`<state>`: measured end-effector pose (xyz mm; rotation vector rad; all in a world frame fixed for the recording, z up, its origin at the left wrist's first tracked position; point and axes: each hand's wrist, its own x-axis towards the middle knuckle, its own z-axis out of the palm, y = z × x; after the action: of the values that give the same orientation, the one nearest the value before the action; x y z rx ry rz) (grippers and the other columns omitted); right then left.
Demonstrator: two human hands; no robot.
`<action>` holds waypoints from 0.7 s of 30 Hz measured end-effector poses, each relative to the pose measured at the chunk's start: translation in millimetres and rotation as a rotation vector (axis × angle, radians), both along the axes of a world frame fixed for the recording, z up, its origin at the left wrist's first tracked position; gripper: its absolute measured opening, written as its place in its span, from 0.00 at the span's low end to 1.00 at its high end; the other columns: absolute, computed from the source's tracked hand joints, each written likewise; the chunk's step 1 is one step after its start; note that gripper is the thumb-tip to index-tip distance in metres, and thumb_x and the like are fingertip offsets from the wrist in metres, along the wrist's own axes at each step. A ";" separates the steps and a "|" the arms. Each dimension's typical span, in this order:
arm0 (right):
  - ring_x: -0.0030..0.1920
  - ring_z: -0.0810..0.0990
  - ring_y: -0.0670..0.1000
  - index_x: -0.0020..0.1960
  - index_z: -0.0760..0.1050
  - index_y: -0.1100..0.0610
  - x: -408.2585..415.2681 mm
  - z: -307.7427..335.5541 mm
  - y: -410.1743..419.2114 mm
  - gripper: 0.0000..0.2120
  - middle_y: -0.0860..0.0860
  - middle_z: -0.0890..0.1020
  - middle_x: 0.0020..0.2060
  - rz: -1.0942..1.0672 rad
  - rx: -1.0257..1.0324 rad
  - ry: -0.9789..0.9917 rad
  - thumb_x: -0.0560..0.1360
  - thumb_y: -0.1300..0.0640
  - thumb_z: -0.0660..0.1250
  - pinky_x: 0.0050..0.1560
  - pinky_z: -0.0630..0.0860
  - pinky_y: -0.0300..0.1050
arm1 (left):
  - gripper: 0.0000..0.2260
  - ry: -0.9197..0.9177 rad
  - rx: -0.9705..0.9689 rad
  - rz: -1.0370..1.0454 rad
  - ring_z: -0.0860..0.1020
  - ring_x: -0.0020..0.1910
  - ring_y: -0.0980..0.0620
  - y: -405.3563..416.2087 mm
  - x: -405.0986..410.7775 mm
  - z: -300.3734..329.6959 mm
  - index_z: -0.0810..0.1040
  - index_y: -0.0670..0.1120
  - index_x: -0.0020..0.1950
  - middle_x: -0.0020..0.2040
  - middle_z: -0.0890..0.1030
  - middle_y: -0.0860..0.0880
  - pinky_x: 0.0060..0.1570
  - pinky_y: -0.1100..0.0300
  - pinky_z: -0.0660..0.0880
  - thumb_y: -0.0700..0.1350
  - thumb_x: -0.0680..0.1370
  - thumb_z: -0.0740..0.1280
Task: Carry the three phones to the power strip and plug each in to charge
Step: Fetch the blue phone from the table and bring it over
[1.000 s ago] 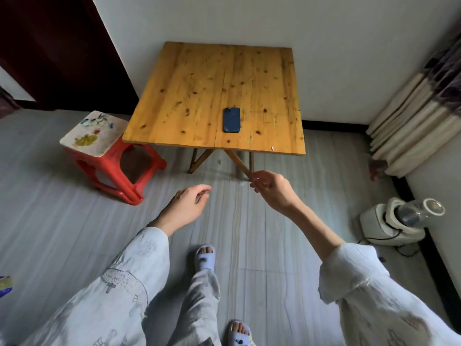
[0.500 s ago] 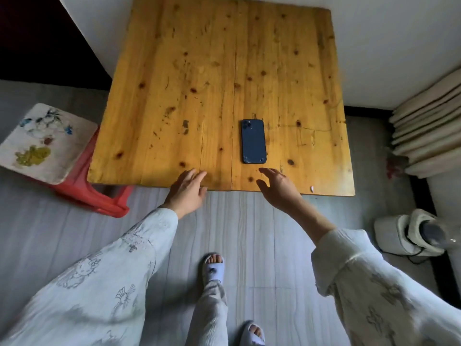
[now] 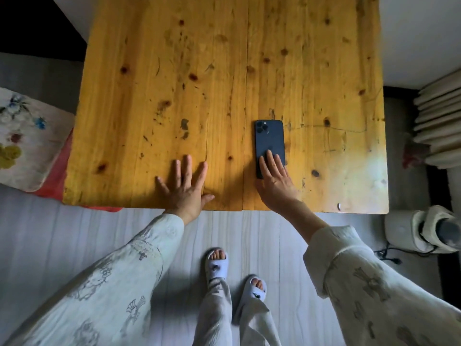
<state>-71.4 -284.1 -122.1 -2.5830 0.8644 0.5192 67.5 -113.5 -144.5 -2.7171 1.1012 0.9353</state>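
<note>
Phone (image 3: pixel 269 143) face down on wooden table (image 3: pixel 174 83), right hand (image 3: pixel 275 179) with straight fingers resting on its near end, left hand (image 3: pixel 184 188) spread flat on tabletop beside it, no readable writing.

A person in a loose, pale cream pyjama set, its long sleeves (image 3: pixel 117 275) and trousers (image 3: pixel 217 313) printed with faint grey cartoon and cross motifs, the right cuff (image 3: pixel 331 245) turned back, wearing light lavender open-toed slippers (image 3: pixel 216 264).
</note>
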 end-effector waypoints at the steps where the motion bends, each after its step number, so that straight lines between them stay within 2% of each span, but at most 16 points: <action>1: 0.76 0.40 0.56 0.76 0.44 0.58 -3.0 -0.5 4.7 0.29 0.56 0.43 0.76 0.001 -0.010 -0.007 0.80 0.51 0.52 0.75 0.45 0.52 | 0.36 0.002 0.003 0.004 0.30 0.72 0.44 -0.9 0.2 -0.3 0.31 0.60 0.71 0.73 0.28 0.49 0.65 0.29 0.37 0.62 0.75 0.56; 7: 0.76 0.49 0.56 0.75 0.53 0.57 -22.3 6.8 37.0 0.26 0.55 0.51 0.76 0.008 -0.018 -0.031 0.79 0.51 0.53 0.72 0.54 0.52 | 0.37 -0.003 0.010 0.015 0.30 0.72 0.44 -0.6 0.8 -2.3 0.25 0.61 0.65 0.67 0.23 0.50 0.65 0.29 0.36 0.62 0.75 0.55; 9: 0.74 0.56 0.56 0.72 0.61 0.57 -24.0 10.3 39.2 0.22 0.55 0.58 0.75 -0.013 0.001 -0.080 0.79 0.53 0.54 0.69 0.60 0.53 | 0.37 -0.006 0.008 0.011 0.30 0.72 0.43 -0.9 0.6 -2.7 0.24 0.61 0.64 0.67 0.22 0.50 0.65 0.29 0.36 0.63 0.75 0.55; 12: 0.64 0.68 0.60 0.64 0.70 0.61 -16.4 15.1 29.0 0.17 0.59 0.70 0.66 -0.252 0.015 -0.212 0.77 0.57 0.58 0.60 0.69 0.53 | 0.38 -0.018 0.006 0.009 0.30 0.72 0.43 -0.9 0.4 -3.5 0.24 0.61 0.63 0.67 0.23 0.50 0.65 0.29 0.36 0.63 0.75 0.55; 15: 0.61 0.68 0.60 0.63 0.69 0.61 -0.5 16.9 11.3 0.22 0.59 0.70 0.61 -0.577 0.052 -0.152 0.75 0.50 0.64 0.58 0.68 0.52 | 0.37 -0.017 0.000 0.000 0.30 0.72 0.43 -1.5 0.7 -3.6 0.25 0.61 0.64 0.68 0.23 0.49 0.64 0.30 0.36 0.63 0.75 0.55; 18: 0.61 0.66 0.60 0.62 0.67 0.63 14.4 14.1 7.0 0.30 0.59 0.68 0.60 -0.639 0.080 -0.041 0.70 0.44 0.68 0.59 0.67 0.51 | 0.37 -0.019 0.011 -0.001 0.30 0.72 0.43 -2.0 0.0 -2.6 0.28 0.59 0.69 0.72 0.26 0.48 0.65 0.30 0.36 0.62 0.75 0.55; 21: 0.62 0.64 0.61 0.62 0.66 0.64 21.5 12.7 13.2 0.31 0.59 0.66 0.61 -0.666 0.070 -0.037 0.68 0.47 0.71 0.59 0.68 0.52 | 0.36 -0.014 0.007 0.003 0.30 0.72 0.43 -2.6 -0.7 -1.9 0.31 0.59 0.71 0.74 0.29 0.47 0.65 0.30 0.36 0.61 0.76 0.55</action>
<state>-50.0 -270.8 -109.3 -2.0519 1.5602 0.2899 66.8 -116.2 -146.4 -2.7163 1.0898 0.9170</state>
